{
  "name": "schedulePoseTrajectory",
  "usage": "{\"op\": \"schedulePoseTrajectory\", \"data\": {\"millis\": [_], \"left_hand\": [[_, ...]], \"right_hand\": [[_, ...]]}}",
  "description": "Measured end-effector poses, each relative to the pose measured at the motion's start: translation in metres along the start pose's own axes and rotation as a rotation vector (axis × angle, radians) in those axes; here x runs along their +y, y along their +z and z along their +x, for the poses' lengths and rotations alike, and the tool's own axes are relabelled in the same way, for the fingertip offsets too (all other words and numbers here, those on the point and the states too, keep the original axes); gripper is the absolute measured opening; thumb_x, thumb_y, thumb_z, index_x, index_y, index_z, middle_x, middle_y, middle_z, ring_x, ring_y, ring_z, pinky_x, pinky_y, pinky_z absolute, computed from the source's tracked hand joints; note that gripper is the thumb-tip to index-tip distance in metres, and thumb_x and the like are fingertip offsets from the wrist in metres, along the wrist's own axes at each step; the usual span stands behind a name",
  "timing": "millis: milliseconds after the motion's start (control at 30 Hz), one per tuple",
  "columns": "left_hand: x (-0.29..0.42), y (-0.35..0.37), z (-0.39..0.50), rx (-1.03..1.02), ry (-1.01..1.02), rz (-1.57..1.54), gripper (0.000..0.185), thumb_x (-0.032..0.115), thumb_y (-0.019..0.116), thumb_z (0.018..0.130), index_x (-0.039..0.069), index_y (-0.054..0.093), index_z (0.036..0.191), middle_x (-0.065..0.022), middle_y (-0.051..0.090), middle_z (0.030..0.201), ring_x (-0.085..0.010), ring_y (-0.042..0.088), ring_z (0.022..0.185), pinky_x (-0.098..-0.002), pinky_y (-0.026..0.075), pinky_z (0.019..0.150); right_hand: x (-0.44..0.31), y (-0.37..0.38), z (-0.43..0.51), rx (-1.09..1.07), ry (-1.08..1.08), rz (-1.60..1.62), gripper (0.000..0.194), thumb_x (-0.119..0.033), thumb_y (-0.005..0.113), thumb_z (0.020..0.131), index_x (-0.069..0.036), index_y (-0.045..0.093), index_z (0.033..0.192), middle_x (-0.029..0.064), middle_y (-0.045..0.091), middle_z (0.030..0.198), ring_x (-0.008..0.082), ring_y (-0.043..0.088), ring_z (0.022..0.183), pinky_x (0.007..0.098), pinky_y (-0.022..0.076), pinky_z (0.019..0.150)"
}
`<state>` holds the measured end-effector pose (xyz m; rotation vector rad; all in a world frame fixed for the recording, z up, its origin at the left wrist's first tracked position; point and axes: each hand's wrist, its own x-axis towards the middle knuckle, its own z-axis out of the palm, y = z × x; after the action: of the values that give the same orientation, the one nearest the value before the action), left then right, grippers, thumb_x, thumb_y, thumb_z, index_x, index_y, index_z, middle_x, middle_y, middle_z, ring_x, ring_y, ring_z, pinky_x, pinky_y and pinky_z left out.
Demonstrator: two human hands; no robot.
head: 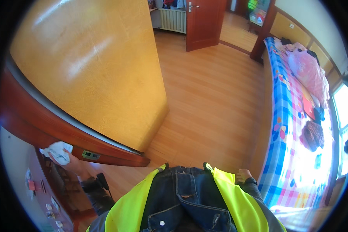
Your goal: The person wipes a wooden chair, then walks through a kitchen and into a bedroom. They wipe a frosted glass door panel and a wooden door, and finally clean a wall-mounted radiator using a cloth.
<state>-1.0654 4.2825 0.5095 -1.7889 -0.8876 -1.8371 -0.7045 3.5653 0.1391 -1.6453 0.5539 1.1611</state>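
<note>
My left hand (pixel 72 166) grips a crumpled white cloth (pixel 58 151) at the lower left. The cloth is against or just in front of a reddish-brown wooden door jamb (pixel 110 153); contact cannot be told. Beside the hand, a metal strike plate (pixel 90 155) with two dark openings is set in the wood. A large glossy yellow panel (pixel 98 75) stands beyond the jamb. My right hand (pixel 243 175) hangs low by my side near the bed, its fingers partly hidden, and whether it is open or closed is unclear.
At the right, a bed (pixel 281 127) with a checked cover bears a pink bundle (pixel 304 69) and a red flat item (pixel 308 106). Wood-look flooring (pixel 211 101) runs to a red-brown door (pixel 206 26) and radiator (pixel 174 20). A table (pixel 50 185) with small items stands lower left.
</note>
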Motion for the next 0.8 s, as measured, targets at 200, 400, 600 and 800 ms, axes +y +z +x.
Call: {"op": "schedulePoseTrajectory", "data": {"millis": [200, 400, 600, 800], "left_hand": [[-0.045, -0.003, -0.06, -0.117, -0.342, 0.007, 0.039, 0.01, 0.058, 0.093, -0.006, 0.048, 0.128, -0.0215, 0.055, 0.127, -0.0298, 0.057, 0.108, -0.0376, 0.046, 0.091], [-0.032, 0.0, -0.048, -0.086, -0.296, 0.124, 0.028, 0.012, 0.047, 0.098, -0.005, 0.052, 0.12, -0.0162, 0.058, 0.119, -0.0251, 0.057, 0.1, -0.0347, 0.046, 0.087], [0.024, -0.005, -0.005, -0.209, 0.095, 0.847, 0.029, 0.008, 0.045, 0.097, -0.001, 0.053, 0.124, -0.0182, 0.055, 0.124, -0.0303, 0.055, 0.11, -0.0369, 0.043, 0.096], [0.032, 0.003, 0.062, -0.013, 0.006, 0.657, 0.028, 0.003, 0.05, 0.094, 0.0, 0.057, 0.121, -0.0175, 0.054, 0.128, -0.0308, 0.056, 0.111, -0.038, 0.044, 0.097]], "right_hand": [[-0.044, -0.016, 0.037, 0.035, -0.099, 0.078, 0.036, -0.038, 0.038, 0.093, -0.02, 0.05, 0.121, 0.0134, 0.057, 0.12, 0.039, 0.056, 0.105, 0.0509, 0.0435, 0.083], [-0.118, -0.003, 0.098, -0.23, -0.496, -0.545, 0.034, -0.035, 0.043, 0.093, -0.017, 0.055, 0.119, 0.0098, 0.063, 0.109, 0.0355, 0.063, 0.092, 0.0461, 0.0479, 0.076], [-0.207, -0.01, 0.157, -0.407, -0.277, -0.007, 0.025, -0.026, 0.052, 0.09, -0.014, 0.06, 0.11, 0.0053, 0.064, 0.098, 0.0288, 0.064, 0.085, 0.0405, 0.0503, 0.067], [-0.319, 0.043, 0.187, -0.25, -0.634, -0.384, 0.018, -0.025, 0.057, 0.09, -0.012, 0.064, 0.1, 0.0024, 0.063, 0.089, 0.0206, 0.063, 0.076, 0.0356, 0.0495, 0.06]]}}
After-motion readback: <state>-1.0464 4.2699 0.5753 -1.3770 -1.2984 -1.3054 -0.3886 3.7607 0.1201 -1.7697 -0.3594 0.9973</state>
